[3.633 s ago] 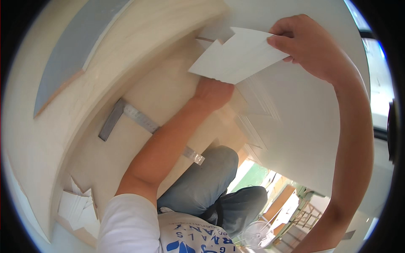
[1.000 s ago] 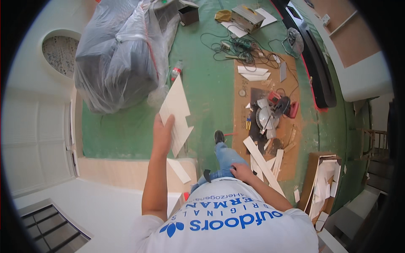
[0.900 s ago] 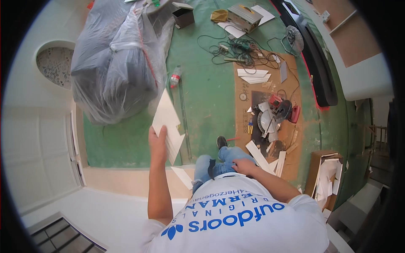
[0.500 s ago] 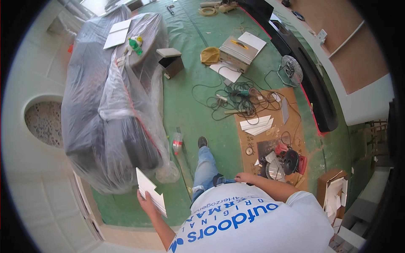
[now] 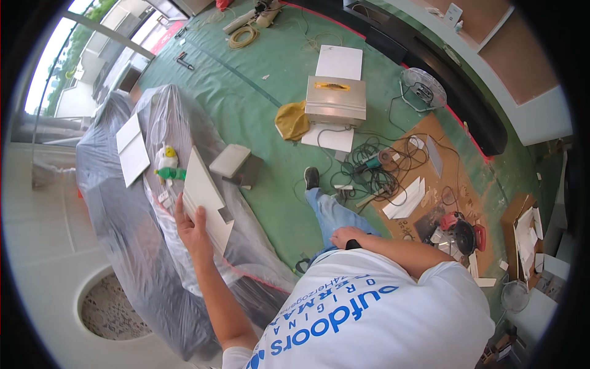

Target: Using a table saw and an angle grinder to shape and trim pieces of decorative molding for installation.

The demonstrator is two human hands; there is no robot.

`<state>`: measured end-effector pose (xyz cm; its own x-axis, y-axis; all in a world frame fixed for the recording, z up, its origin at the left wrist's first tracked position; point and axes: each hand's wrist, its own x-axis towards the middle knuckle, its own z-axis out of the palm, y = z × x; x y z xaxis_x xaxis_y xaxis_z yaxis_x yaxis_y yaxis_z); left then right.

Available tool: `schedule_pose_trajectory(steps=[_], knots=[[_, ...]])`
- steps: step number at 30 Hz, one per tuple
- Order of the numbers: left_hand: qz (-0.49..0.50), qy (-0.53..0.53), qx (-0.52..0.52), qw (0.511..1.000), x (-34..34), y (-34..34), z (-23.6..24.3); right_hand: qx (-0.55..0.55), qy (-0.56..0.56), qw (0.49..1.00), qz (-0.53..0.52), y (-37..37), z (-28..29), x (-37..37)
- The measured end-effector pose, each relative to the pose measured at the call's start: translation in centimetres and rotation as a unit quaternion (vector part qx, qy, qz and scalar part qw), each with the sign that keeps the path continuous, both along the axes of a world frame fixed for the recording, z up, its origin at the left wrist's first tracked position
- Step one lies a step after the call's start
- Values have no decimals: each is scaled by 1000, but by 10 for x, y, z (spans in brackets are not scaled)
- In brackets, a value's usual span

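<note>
My left hand [image 5: 195, 235] is closed on a long white trim board [image 5: 204, 181] with a square notch cut in one edge. The board is held tilted above a covered piece of furniture. Thumb and fingers grip it along its near left edge. My right hand [image 5: 346, 237], with a dark band at its wrist, rests against my jeans with its fingers curled in and nothing visible in them. Beyond the board, a green bottle [image 5: 170, 174] and two flat white panels [image 5: 133, 149] lie on the plastic-covered furniture [image 5: 132, 258].
A dark box with a pale lid [image 5: 230, 161] stands beside the furniture. On the green floor sheet [image 5: 246, 80] are a metal case [image 5: 335, 101], a yellow cloth [image 5: 291, 120], tangled cables [image 5: 384, 169], a fan [image 5: 424, 89], white offcuts [image 5: 405, 198] and a red power saw [image 5: 464, 232].
I have stepped forward and the view has turned left. My left hand has carried the trim board forward, over the covered furniture. My right hand has shifted from my hip onto my thigh.
</note>
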<state>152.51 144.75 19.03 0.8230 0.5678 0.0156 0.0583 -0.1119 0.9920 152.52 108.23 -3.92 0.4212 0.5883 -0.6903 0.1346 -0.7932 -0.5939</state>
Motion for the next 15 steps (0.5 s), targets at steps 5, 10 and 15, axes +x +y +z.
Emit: schedule_pose_trajectory(steps=[5,10,15], knots=[[46,45,-54,996,153,91,-76,7,4,1000,9,95,-8,189],[-7,141,-114,983,305,128,-84,17,-26,984,-176,115,19,320],[-135,169,-96,972,501,160,-97,9,10,929,-369,155,5,415]])
